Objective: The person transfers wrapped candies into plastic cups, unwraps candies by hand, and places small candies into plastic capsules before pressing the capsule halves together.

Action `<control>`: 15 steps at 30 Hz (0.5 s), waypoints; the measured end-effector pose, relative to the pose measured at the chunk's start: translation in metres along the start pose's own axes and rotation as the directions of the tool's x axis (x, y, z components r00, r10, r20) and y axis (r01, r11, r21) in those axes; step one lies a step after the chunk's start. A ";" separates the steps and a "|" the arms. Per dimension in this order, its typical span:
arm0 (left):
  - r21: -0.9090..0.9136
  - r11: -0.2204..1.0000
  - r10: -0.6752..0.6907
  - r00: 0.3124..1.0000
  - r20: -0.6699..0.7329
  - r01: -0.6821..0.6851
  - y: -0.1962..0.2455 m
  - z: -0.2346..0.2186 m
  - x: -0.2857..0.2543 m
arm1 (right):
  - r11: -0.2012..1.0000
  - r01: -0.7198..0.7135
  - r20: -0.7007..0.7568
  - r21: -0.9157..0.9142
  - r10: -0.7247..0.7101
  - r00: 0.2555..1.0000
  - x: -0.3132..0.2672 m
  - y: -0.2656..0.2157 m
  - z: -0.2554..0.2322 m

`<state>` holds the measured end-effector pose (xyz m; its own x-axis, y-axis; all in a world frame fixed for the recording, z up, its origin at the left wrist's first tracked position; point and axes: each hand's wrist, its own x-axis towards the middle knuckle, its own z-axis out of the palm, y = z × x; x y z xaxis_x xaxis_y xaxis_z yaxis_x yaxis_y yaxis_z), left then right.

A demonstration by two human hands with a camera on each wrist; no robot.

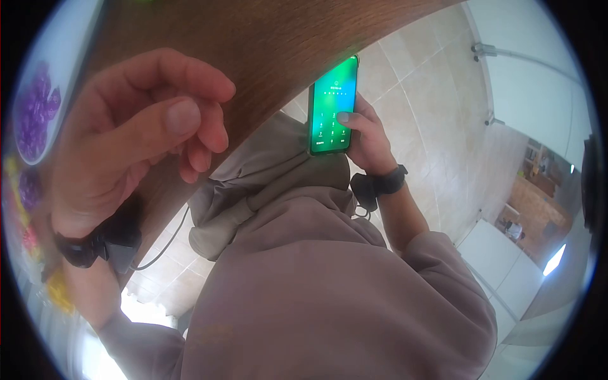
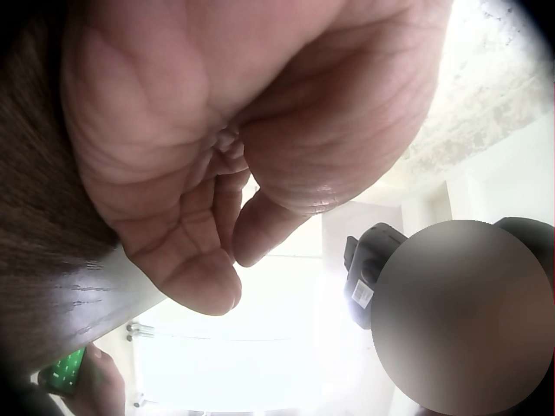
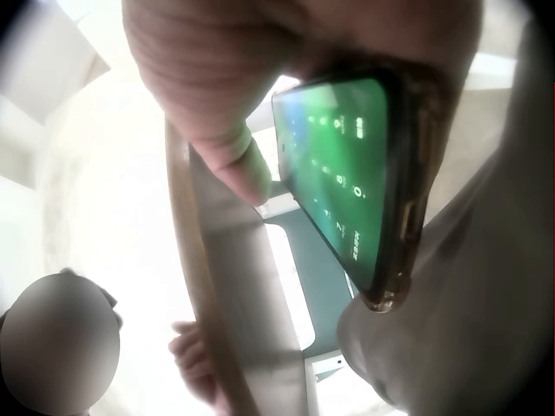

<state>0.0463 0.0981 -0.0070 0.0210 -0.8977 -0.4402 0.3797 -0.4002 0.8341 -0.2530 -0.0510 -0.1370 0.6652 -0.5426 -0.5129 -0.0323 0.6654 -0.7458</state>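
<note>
A smartphone with a green lit number-pad screen is gripped in my right hand, just past the table's edge. My right thumb lies over the keypad in the head view. In the right wrist view, the phone shows a clear brownish case around its edge, and the thumb stands off the glass. My left hand is over the wooden table, fingers loosely bent and holding nothing. In the left wrist view, the left hand's thumb and fingertip come close together.
At the far left, shiny purple pieces lie in a pale tray, with a yellow item nearer me. My lap is below the table edge. Tiled floor and white cabinets are to the right. A cable hangs from the left wrist.
</note>
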 end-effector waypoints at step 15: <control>0.004 0.999 0.034 0.999 0.018 -0.034 -0.003 -0.003 0.000 | 1.000 -0.006 0.129 0.011 0.004 0.992 0.005 0.004 -0.006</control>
<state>0.0483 0.0996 -0.0110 0.0171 -0.9140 -0.4053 0.3750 -0.3699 0.8500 -0.2541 -0.0540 -0.1450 0.7560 -0.4689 -0.4568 -0.0278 0.6742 -0.7380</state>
